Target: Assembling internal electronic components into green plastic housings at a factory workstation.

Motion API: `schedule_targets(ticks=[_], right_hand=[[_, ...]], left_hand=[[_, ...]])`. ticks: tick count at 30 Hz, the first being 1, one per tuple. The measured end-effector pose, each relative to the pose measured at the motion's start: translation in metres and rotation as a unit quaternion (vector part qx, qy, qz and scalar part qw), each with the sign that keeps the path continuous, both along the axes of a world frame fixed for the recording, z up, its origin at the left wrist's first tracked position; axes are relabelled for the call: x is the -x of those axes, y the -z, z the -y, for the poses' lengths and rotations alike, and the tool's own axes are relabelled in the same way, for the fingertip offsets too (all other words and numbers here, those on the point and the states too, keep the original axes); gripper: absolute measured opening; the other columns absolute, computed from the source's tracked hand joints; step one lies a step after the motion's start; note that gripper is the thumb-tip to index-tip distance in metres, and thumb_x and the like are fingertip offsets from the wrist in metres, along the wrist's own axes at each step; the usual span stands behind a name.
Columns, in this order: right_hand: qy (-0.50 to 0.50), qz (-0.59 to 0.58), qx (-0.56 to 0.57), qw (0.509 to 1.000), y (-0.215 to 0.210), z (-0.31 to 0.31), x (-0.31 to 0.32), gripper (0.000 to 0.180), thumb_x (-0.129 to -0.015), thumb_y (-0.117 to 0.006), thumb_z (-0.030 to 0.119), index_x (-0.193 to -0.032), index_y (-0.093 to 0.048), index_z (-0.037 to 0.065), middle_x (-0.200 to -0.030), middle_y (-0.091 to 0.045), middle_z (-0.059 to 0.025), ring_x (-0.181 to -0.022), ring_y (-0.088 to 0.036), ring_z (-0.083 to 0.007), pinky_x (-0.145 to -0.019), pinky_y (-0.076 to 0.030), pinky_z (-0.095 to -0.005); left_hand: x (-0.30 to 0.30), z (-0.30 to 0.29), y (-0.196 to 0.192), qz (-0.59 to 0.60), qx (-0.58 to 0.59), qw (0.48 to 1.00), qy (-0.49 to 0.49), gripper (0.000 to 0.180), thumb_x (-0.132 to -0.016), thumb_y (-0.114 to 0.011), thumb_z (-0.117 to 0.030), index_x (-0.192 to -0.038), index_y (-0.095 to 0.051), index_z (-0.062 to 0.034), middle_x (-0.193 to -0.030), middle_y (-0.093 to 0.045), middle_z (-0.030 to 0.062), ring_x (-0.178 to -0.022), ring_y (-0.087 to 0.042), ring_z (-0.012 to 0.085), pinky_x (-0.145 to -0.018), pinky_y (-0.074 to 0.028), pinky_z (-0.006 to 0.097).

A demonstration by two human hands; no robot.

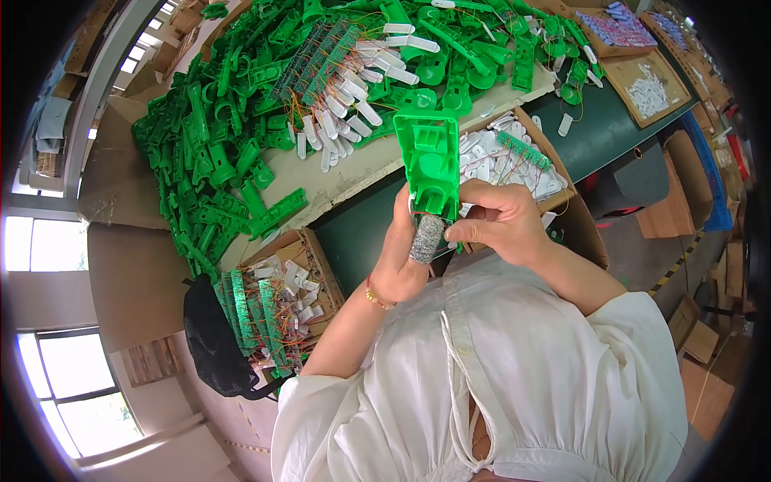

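My left hand [397, 255] is closed around the lower end of a green plastic housing [434, 161], which points away from me with its hollow inside facing up. A grey speckled fabric sleeve [427, 239] lies at that end, where my left thumb would be; the thumb itself is hidden. My right hand [504, 222] is closed at the housing's lower right edge, thumb and fingers bent together. Whether a small part sits between those fingertips is hidden. A white piece shows beside the left fingers.
Green housings [210, 149] are heaped across the bench. White parts with wires and green circuit-board strips [325, 68] lie on the heap. Cardboard boxes of white parts stand right [554, 153] and left [321, 269]. A black bag [213, 341] hangs at left.
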State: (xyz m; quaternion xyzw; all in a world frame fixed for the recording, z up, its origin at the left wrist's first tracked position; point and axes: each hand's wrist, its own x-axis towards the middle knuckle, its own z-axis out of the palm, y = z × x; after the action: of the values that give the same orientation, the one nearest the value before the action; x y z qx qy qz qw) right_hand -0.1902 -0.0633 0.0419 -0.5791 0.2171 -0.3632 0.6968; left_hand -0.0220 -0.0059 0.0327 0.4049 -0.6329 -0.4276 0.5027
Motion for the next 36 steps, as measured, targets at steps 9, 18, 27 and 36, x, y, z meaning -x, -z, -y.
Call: schedule_targets(ticks=[9,18,27,36], right_hand=[[0.036,0.007,0.018,0.999,0.007,-0.011,-0.002,0.037,-0.075,-0.069,0.004,-0.110,-0.058,0.000,-0.080,-0.054,-0.0013,-0.063,-0.048,-0.0034,-0.051,-0.044,-0.0184],[0.064,0.039,0.003,0.997,0.009,-0.018,-0.010,0.033,-0.079,-0.062,0.001,-0.111,-0.057,-0.001,-0.083,-0.053,-0.0020,-0.068,-0.050,-0.0046,-0.056,-0.042,-0.0182],[0.063,0.006,0.028,0.998,0.020,-0.011,-0.011,0.034,-0.081,-0.061,0.005,-0.114,-0.054,-0.001,-0.087,-0.054,-0.0018,-0.073,-0.047,-0.0034,-0.060,-0.041,-0.0175],[0.054,0.044,0.013,0.997,0.005,-0.007,-0.016,0.033,-0.081,-0.062,0.012,-0.109,-0.053,-0.001,-0.091,-0.055,-0.0003,-0.078,-0.048,-0.0033,-0.058,-0.041,-0.0176]], left_hand=[[0.005,-0.005,0.006,-0.032,0.017,0.999,0.001,0.054,-0.084,-0.040,-0.006,-0.133,-0.018,-0.0010,-0.115,-0.046,0.0116,-0.101,-0.048,0.0190,-0.089,-0.038,0.033],[0.011,-0.003,0.012,-0.095,0.013,0.995,-0.037,0.043,-0.082,-0.042,-0.012,-0.122,-0.030,-0.0040,-0.105,-0.048,0.0114,-0.092,-0.053,0.0198,-0.081,-0.045,0.034],[0.012,-0.002,0.003,-0.179,-0.066,0.982,-0.008,0.050,-0.085,-0.045,-0.015,-0.130,-0.025,-0.0038,-0.114,-0.046,0.0086,-0.102,-0.048,0.0171,-0.089,-0.039,0.032],[0.005,-0.007,0.008,-0.102,0.006,0.995,-0.015,0.055,-0.084,-0.041,-0.002,-0.135,-0.022,0.0004,-0.126,-0.043,0.0132,-0.115,-0.044,0.0211,-0.097,-0.032,0.033]])
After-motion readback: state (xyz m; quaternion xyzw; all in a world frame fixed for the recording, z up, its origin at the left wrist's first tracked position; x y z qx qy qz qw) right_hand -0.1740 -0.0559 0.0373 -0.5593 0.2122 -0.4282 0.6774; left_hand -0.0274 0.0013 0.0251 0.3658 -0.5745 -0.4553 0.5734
